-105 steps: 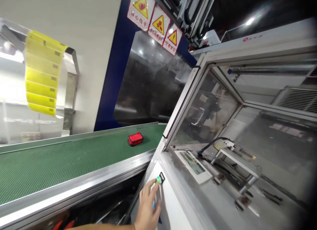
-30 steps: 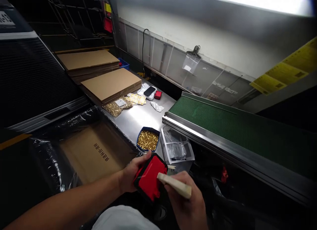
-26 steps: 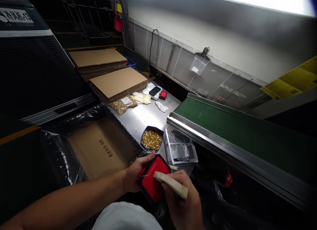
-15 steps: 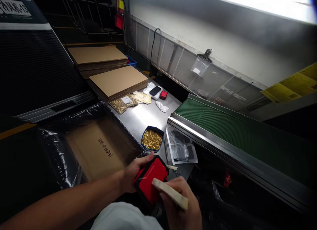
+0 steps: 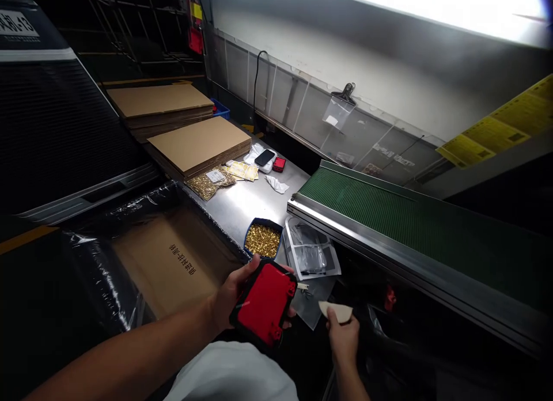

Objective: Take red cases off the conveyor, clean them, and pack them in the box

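Observation:
My left hand is wrapped round a red plate with a thick black rim, holding it by its edges with the red face up. Two small red tabs stand out along its right side. A folded beige cloth or pad is pinched in my right hand, apart from the red piece and to its right. Just beyond my left hand is a blue bin full of small gold-coloured metal pieces. A white-edged tray with clear plastic bags lies beside the bin.
A green conveyor belt runs along the right. At left is a carton lined with dark plastic. Cardboard stacks, a bag of gold-coloured pieces, a phone and a small red box are on the metal table.
My right hand has moved right with the beige pad, off the red face it was against. The red piece has turned more face-up in my left hand. The view has shifted slightly.

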A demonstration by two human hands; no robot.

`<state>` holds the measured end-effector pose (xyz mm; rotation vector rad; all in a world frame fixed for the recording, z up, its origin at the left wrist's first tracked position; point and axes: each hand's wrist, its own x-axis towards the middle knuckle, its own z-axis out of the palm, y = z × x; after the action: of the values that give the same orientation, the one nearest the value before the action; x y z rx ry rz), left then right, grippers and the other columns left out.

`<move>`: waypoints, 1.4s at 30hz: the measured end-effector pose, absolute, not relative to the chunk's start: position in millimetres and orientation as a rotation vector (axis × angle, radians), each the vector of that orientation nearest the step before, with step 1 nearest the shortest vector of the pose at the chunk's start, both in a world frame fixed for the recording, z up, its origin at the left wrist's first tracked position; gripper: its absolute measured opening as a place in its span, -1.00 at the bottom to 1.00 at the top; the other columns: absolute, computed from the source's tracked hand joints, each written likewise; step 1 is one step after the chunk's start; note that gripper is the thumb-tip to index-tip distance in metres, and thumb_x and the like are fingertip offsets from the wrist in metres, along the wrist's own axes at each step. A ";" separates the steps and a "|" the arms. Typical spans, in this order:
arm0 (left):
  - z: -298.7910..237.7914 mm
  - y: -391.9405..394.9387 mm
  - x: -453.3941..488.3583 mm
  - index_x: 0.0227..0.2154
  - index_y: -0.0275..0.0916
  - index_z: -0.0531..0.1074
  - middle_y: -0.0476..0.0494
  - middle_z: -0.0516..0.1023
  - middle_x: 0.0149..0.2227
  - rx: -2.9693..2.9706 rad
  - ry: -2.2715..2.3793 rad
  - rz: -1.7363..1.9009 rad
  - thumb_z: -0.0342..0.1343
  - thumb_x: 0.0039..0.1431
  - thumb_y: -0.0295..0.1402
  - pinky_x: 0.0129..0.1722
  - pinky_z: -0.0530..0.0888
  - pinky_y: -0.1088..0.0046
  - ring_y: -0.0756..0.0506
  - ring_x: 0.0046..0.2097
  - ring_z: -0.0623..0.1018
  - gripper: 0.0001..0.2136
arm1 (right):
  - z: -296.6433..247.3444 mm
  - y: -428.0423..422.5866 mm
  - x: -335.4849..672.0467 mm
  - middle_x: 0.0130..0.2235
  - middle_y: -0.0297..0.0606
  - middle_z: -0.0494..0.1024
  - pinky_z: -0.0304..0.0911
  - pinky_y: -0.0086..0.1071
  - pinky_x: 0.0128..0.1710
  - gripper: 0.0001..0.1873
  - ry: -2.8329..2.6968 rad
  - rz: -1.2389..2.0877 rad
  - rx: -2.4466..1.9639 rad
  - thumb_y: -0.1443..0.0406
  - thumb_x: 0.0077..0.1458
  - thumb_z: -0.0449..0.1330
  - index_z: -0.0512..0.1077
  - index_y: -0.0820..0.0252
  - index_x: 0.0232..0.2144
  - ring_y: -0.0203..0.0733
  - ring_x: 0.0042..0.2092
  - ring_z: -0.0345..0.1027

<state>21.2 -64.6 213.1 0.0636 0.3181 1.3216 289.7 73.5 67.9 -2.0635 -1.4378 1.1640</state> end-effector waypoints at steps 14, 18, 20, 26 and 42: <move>215.1 -86.1 68.7 0.22 -0.24 0.16 -0.41 0.38 0.12 0.116 0.813 1.646 0.31 0.06 -0.10 0.11 0.39 0.10 -0.36 0.10 0.44 -0.27 | -22.4 138.1 293.2 0.09 0.05 0.34 0.03 -0.03 0.27 -0.49 -1.524 1.358 -2.285 0.29 0.17 0.14 0.24 0.42 0.12 -0.01 0.27 0.07; 210.5 -85.5 71.7 0.23 -0.14 0.10 -0.34 0.36 0.11 0.468 1.072 1.667 0.42 -0.08 -0.23 0.06 0.44 0.20 -0.34 0.09 0.44 -0.16 | 32.6 97.9 268.9 0.07 0.18 0.36 0.22 -0.03 0.12 -0.42 -1.331 1.774 -2.065 0.16 0.16 0.10 0.27 0.47 0.12 0.11 0.14 0.26; 206.0 -82.0 76.5 0.18 -0.10 0.14 -0.29 0.34 0.11 0.664 1.236 1.633 0.42 -0.08 -0.29 0.05 0.44 0.27 -0.31 0.10 0.43 -0.22 | 75.0 66.4 252.3 0.03 -0.02 0.44 0.35 -0.15 -0.01 -0.41 -1.263 2.112 -1.727 -0.01 0.14 0.10 0.35 0.25 0.08 -0.02 -0.01 0.40; 191.2 -74.8 95.0 0.11 -0.04 0.18 -0.28 0.18 0.25 0.930 1.289 1.681 0.47 -0.16 -0.18 0.22 0.28 0.08 -0.40 0.29 0.18 -0.22 | 167.0 23.4 228.9 -0.06 -0.06 0.48 0.37 -0.26 -0.05 -0.42 -0.778 2.649 -0.693 0.02 0.13 0.20 0.33 0.25 0.08 -0.20 -0.13 0.45; 187.0 -51.4 82.8 0.06 -0.36 0.41 -0.36 0.55 -0.12 0.366 0.629 1.070 0.26 0.03 0.08 -0.20 0.48 0.42 -0.20 -0.15 0.56 -0.33 | 211.8 24.3 251.8 -0.15 -0.23 0.47 0.35 -0.43 -0.12 -0.60 -1.815 1.874 -0.854 0.14 0.07 0.26 0.40 0.16 -0.06 -0.29 -0.16 0.37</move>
<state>82.8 -51.4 187.0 0.3661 0.6292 1.0698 251.8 24.3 211.8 -0.8542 -1.8153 1.8740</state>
